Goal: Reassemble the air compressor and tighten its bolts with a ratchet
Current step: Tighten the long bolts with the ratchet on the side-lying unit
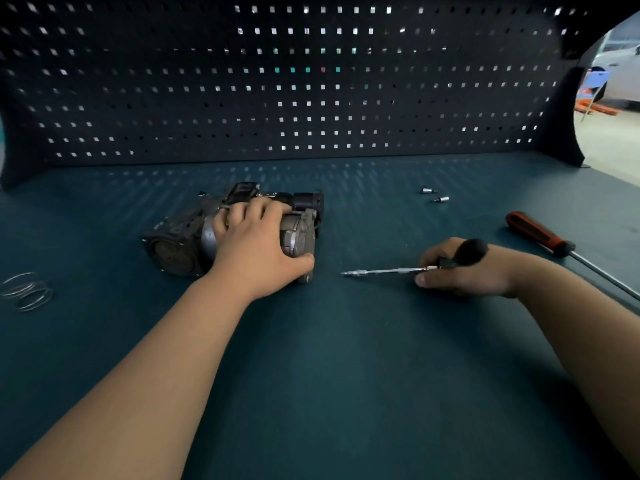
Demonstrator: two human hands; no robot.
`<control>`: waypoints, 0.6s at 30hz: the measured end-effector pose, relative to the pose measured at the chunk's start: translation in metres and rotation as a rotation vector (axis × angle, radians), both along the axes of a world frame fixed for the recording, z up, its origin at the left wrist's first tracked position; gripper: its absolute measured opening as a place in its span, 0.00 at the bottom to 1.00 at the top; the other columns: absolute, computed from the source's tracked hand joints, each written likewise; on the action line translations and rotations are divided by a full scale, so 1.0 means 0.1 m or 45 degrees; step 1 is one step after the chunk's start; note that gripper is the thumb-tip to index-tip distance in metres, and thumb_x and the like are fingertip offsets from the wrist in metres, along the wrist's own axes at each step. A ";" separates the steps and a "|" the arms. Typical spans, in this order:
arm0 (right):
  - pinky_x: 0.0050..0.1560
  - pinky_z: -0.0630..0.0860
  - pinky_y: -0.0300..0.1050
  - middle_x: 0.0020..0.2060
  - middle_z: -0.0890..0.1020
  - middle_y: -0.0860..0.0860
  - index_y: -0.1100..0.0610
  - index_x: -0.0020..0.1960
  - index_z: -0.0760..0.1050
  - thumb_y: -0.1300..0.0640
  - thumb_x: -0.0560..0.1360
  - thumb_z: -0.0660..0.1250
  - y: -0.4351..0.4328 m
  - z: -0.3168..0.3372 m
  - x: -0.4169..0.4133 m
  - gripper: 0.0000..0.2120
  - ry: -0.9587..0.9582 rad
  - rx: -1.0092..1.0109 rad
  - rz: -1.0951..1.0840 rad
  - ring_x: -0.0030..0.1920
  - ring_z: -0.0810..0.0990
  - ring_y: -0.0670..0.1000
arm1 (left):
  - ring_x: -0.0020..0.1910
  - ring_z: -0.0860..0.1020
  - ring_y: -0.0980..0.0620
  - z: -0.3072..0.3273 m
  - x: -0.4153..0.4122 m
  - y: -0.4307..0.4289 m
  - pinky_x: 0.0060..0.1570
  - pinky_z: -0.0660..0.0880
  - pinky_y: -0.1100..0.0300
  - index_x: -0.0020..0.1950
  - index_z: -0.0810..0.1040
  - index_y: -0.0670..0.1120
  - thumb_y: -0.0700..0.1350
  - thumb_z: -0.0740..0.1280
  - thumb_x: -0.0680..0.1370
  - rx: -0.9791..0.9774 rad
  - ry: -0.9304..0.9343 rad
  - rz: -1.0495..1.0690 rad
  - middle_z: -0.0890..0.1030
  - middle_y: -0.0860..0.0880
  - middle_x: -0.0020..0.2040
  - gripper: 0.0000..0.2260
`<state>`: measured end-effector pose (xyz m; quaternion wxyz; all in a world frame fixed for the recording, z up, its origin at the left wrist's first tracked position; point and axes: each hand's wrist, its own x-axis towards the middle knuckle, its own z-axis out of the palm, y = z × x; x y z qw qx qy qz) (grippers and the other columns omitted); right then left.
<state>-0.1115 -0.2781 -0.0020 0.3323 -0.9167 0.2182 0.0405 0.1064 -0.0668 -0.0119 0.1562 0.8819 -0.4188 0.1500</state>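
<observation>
Head view is showing both hands busy, so what is worrying you from here?

The left hand (258, 244) is clamping down over the air compressor (183, 237), fingers curling over its top and thumb pressing its near right end. The body is looking rounded, so I am judging that it could roll or twist on the bench (311, 358) if that grip slackens under turning force. The right hand (464, 268), well apart from the left, is wrapping round the black knob of the ratchet (381, 271). Its tip is hanging just short of the compressor and touching no bolt. Driven in crooked, it may slip off and chew a bolt head.

Where is the compressor lying, and which way is it pointing?

It is lying on its side, left of centre on the bench. Its long axis is running roughly left to right, with the right end angling away from the person. The round end face is pointing left and towards the near edge. The ratchet's shaft is pointing left at the compressor's right end.

Anything loose?

Wire rings (26, 291) are sitting far left. Whether they belong inside, I cannot tell.
</observation>
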 end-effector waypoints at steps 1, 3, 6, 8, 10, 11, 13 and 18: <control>0.31 0.70 0.46 0.30 0.75 0.52 0.60 0.42 0.77 0.51 0.76 0.69 -0.06 -0.05 0.00 0.12 -0.069 0.085 -0.133 0.31 0.72 0.51 | 0.68 0.59 0.47 0.03 0.00 0.00 0.69 0.51 0.47 0.68 0.63 0.57 0.68 0.67 0.64 0.027 0.030 -0.016 0.63 0.53 0.69 0.36; 0.25 0.67 0.42 0.29 0.74 0.55 0.65 0.43 0.75 0.52 0.76 0.69 -0.14 -0.14 0.04 0.15 -0.209 0.189 -0.344 0.29 0.70 0.54 | 0.65 0.59 0.48 0.10 0.00 0.03 0.67 0.53 0.49 0.65 0.63 0.57 0.66 0.69 0.64 0.075 0.104 -0.074 0.63 0.55 0.67 0.34; 0.26 0.69 0.39 0.28 0.77 0.50 0.57 0.40 0.75 0.49 0.74 0.69 -0.18 -0.23 0.13 0.12 -0.274 -0.165 -0.373 0.29 0.75 0.52 | 0.58 0.57 0.56 0.26 0.04 0.17 0.58 0.57 0.55 0.59 0.62 0.61 0.62 0.72 0.63 0.155 0.253 -0.190 0.63 0.62 0.59 0.30; 0.35 0.73 0.41 0.33 0.78 0.46 0.50 0.42 0.74 0.50 0.73 0.69 -0.14 -0.26 0.17 0.06 -0.212 -0.493 -0.322 0.39 0.79 0.52 | 0.54 0.54 0.61 0.36 0.07 0.30 0.54 0.58 0.57 0.59 0.62 0.64 0.60 0.73 0.62 0.198 0.357 -0.249 0.62 0.69 0.52 0.30; 0.44 0.75 0.46 0.40 0.78 0.45 0.46 0.51 0.71 0.53 0.72 0.67 -0.07 -0.27 0.19 0.09 -0.173 -0.574 -0.264 0.46 0.78 0.53 | 0.52 0.54 0.65 0.41 0.08 0.41 0.54 0.61 0.58 0.60 0.61 0.67 0.58 0.74 0.61 0.228 0.449 -0.290 0.60 0.75 0.48 0.33; 0.46 0.74 0.46 0.42 0.78 0.44 0.46 0.55 0.69 0.55 0.72 0.66 -0.04 -0.27 0.20 0.13 -0.184 -0.520 -0.239 0.46 0.77 0.53 | 0.54 0.54 0.65 0.41 0.08 0.46 0.56 0.62 0.58 0.61 0.60 0.68 0.58 0.74 0.61 0.244 0.463 -0.313 0.59 0.76 0.49 0.34; 0.48 0.71 0.44 0.45 0.77 0.43 0.46 0.60 0.65 0.56 0.72 0.65 -0.01 -0.24 0.20 0.19 -0.173 -0.398 -0.180 0.47 0.76 0.51 | 0.61 0.52 0.66 0.40 0.06 0.55 0.63 0.61 0.58 0.66 0.59 0.68 0.57 0.74 0.63 0.276 0.448 -0.353 0.57 0.73 0.57 0.37; 0.57 0.70 0.44 0.60 0.74 0.48 0.48 0.66 0.64 0.60 0.73 0.62 0.05 -0.18 0.20 0.23 -0.057 -0.411 -0.074 0.55 0.75 0.51 | 0.68 0.49 0.65 0.37 0.05 0.71 0.69 0.56 0.58 0.65 0.58 0.70 0.60 0.68 0.59 0.288 0.441 -0.378 0.55 0.71 0.61 0.36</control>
